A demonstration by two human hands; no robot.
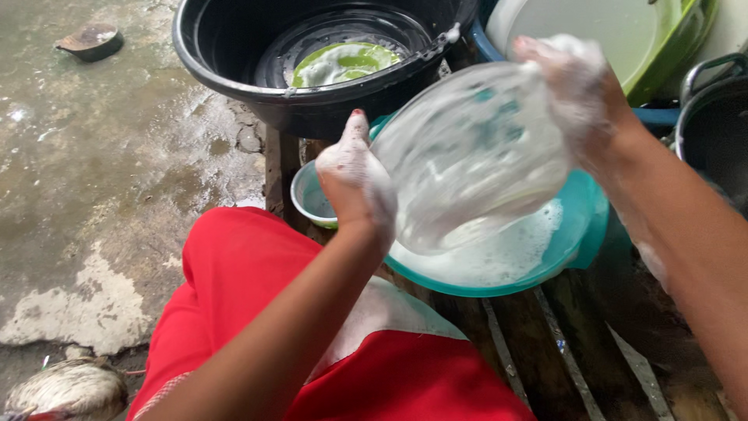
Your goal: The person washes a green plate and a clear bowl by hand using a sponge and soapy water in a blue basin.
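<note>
A clear glass plate (467,152), smeared with soap suds, is held tilted above a teal basin (580,234) of foamy water. My left hand (354,183), covered in foam, grips the plate's left edge. My right hand (576,93), also soapy, holds its upper right edge. The plate looks blurred.
A black tub (234,74) at the top holds water and a green plate (343,62). A small pale bowl (308,199) sits left of the basin. A green lidded container (662,54) and a dark pot (713,132) stand at the right. Wet concrete floor lies left; my red-clothed knee is below.
</note>
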